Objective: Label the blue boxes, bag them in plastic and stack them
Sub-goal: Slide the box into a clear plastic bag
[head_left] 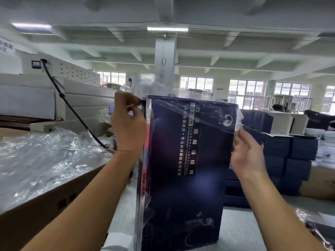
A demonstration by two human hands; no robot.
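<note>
A tall dark blue box (183, 178) with gold lettering stands on end in front of me on the white table. A clear plastic bag (190, 104) covers its top part and hangs slanted across the front. My left hand (127, 124) pinches the bag's edge at the box's upper left corner. My right hand (244, 154) holds the bag's lower edge at the box's right side, fingers raised to the film.
A large cardboard carton (54, 201) heaped with clear plastic bags (45, 156) sits at the left. Behind it stands a grey machine (76, 95) with a black cable. Stacks of blue boxes (290, 156) fill the right. The white table (239, 230) runs under the box.
</note>
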